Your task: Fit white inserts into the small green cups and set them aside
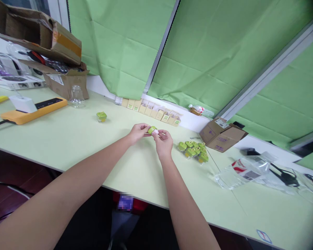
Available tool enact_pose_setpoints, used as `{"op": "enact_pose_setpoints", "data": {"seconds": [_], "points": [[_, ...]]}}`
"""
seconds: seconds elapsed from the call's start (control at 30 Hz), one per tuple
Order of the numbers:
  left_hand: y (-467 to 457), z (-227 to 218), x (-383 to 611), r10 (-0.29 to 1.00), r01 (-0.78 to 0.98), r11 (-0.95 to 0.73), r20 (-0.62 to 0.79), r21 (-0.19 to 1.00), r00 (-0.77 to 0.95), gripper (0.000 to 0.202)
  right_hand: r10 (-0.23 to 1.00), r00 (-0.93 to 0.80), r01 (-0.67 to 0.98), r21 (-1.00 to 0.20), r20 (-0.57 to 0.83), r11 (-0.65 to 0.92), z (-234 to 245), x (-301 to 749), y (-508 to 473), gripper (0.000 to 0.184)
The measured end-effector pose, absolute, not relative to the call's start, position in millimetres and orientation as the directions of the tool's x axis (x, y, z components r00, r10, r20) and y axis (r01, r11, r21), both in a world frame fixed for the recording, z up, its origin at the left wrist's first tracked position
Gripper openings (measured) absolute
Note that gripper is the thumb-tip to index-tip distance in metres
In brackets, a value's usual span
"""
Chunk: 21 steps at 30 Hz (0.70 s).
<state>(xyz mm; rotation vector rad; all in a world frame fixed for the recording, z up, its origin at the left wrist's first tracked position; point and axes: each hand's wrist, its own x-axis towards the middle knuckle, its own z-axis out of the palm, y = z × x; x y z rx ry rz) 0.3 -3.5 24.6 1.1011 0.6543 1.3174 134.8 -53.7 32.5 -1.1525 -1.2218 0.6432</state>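
Container of clear plastic with a lime-green lid (pixel 101 117) stands alone, left, toward the back edge of the pale bench (pixel 135 170). Midway along, the left hand (pixel 139 131) and right hand (pixel 163 141) pinch a small lime-green-and-white piece (pixel 151 130) between their fingertips, so this one looks unfinished. Rightward, well in from the front edge, similar green-lidded containers (pixel 194 150) sit clustered; whether these or the lone one are done, I cannot tell.

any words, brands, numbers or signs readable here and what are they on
No wording reads clearly.
Big clear bottle: red-and-white label, too blurred.
Right-hand cardboard box: purple print and white label, too small.
Small bottle: red marking, too small.
Lower left cardboard box: white label, too blurred.
Table sticker: red mark, perhaps "Y", uncertain.
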Motion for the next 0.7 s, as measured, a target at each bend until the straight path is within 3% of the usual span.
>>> {"op": "enact_pose_setpoints", "data": {"seconds": [0.23,0.7], "points": [[-7.6,26.7,5.3,0.96,-0.489,-0.067,0.19,0.87,0.207,0.027,0.804,0.303,0.344,-0.845,0.512,0.409,37.8,129.7,-59.9,0.032],[-10.3,30.0,5.2,0.914,-0.592,0.12,0.144,0.797,0.379,0.032,0.776,0.274,0.333,-0.813,0.569,0.478,41.3,133.2,-59.1,0.031]]}}
